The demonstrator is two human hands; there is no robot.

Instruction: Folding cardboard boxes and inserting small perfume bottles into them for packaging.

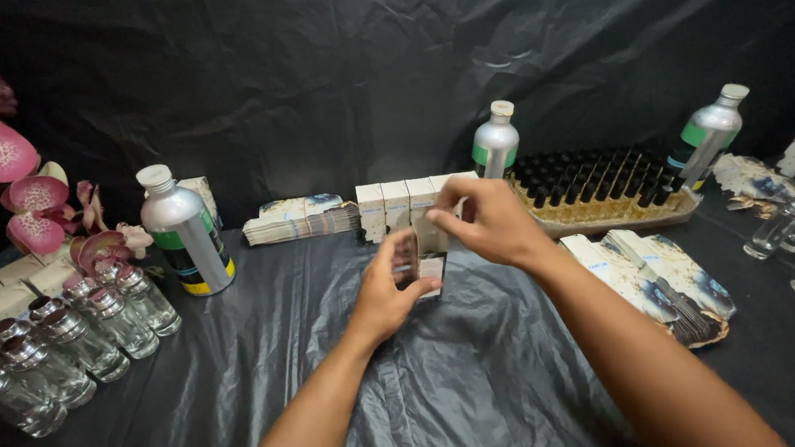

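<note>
Carton (428, 271), small and half-formed, sits mid-surface between our hands, left hand (387, 296) cupping it, right hand (484, 221) pinching its top flap; four finished boxes (405, 204) stand behind, flat blanks (656, 277) and empty glass bottles (72, 343) wait, so we judge most remains.

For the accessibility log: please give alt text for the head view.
Both hands meet over a black plastic sheet, the left hand holding a small carton and the right hand at its top. Silver bottles, clear glass bottles and white boxes surround them.
</note>
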